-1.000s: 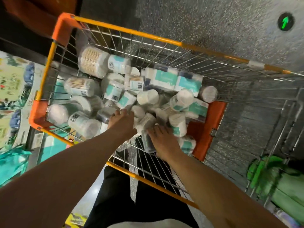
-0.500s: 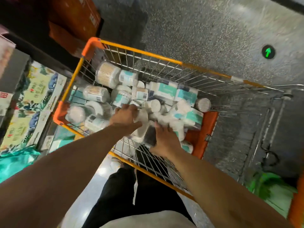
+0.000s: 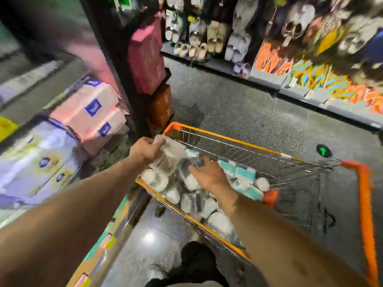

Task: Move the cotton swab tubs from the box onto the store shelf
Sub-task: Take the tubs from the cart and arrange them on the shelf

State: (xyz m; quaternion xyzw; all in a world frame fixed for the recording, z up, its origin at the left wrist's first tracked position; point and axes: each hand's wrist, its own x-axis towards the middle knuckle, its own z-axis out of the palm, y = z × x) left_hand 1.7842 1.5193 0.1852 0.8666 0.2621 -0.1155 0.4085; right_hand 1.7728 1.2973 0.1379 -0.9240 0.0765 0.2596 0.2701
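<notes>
Bare forearms fill the near foreground, both reaching forward from the camera into an orange-framed wire cart (image 3: 228, 139). Right hand (image 3: 209, 176) lies palm-down over the heap of cotton swab tubs (image 3: 192, 204), its fingers curled around a small dark-and-clear tub (image 3: 191, 164) near the top of the pile; motion blur hides exactly how tightly they close. Left hand (image 3: 145, 150) is a little farther out and higher, at the cart's left rim, with its fingers wrapped over the end of a larger white tub (image 3: 172, 156) bearing a barcode, which is lifted clear of the others and tilted toward the left. Beneath both hands the cart holds many more tubs, lying on their sides in a jumble, with teal-labelled packs (image 3: 238, 170) against the far wire wall. To the left, beside the cart, stands the store shelf (image 3: 122, 222) stacked with pink and pale wrapped packs (image 3: 89, 112); no swab tubs can be made out on it here, though blur smears that area. By my judgement the work is at an early stage: two tubs are in hand, none visibly shelved, and most of the load remains. Beyond the speckled floor (image 3: 238, 112), a far rack of slippers (image 3: 207, 42) lines the aisle.
</notes>
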